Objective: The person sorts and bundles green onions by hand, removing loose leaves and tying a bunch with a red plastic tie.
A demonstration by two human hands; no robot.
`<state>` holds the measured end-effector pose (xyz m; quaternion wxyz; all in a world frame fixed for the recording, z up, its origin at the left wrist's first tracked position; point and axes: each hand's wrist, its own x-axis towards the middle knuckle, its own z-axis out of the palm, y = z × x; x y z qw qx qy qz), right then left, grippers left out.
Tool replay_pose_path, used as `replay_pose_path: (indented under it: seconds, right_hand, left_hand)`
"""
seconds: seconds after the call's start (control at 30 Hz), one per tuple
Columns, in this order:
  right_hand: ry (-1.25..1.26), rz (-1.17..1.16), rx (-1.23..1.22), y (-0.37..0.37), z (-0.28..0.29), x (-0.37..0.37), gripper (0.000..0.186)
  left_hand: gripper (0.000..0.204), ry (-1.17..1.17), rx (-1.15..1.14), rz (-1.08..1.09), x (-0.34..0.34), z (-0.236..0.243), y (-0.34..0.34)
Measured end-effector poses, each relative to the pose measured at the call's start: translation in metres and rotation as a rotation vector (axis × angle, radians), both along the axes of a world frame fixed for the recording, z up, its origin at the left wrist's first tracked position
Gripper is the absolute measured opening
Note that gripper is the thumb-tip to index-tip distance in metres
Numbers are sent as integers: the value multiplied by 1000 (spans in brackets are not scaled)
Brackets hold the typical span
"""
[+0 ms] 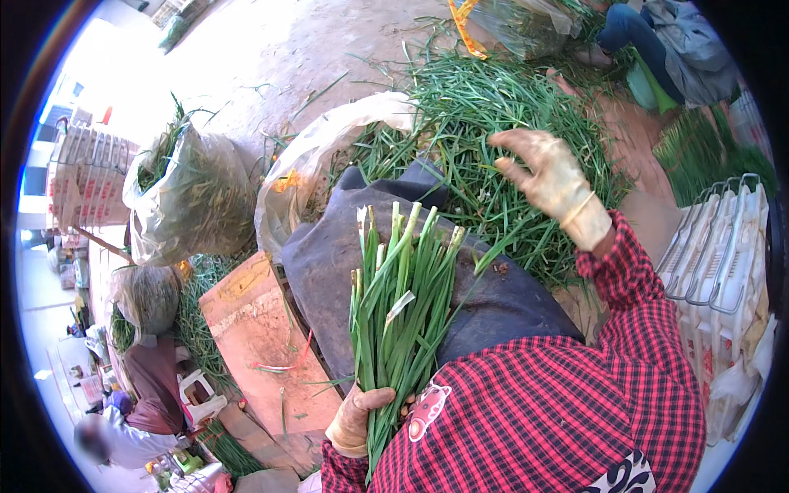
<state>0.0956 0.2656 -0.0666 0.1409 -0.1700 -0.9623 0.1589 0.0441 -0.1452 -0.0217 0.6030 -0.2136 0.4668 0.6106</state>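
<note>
My left hand (pixel 353 423), in a pale glove, is closed round the leafy lower part of a bunch of garlic chives (pixel 399 316). The pale stem ends point away from me, over the dark cloth (pixel 325 246) across my lap. A small whitish strip (pixel 400 305) lies against the leaves. Further right, my gloved right hand (pixel 542 177) is raised over a large heap of loose green leaves (pixel 485 107). Its thumb and fingers are apart, and nothing shows between them.
Left of my lap lies a flattened cardboard piece (pixel 267 329). Beyond it stands a stuffed clear bag (pixel 193 197). Stacked white crates with metal handles (pixel 715 255) are at the right. A person (pixel 148 411) is at lower left, another (pixel 682 45) at upper right.
</note>
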Motion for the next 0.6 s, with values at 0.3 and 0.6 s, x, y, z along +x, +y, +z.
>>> replay_pose_path:
  seconds: [0.3,0.6]
  right_hand:
    - [152,545,-252,-67,6,-52,43]
    - [-165,432,-605,-74,13,-42,33]
  left_hand:
    - [57,85,9,-34,1,13,13]
    - [54,289,-19,-190,2,9,10]
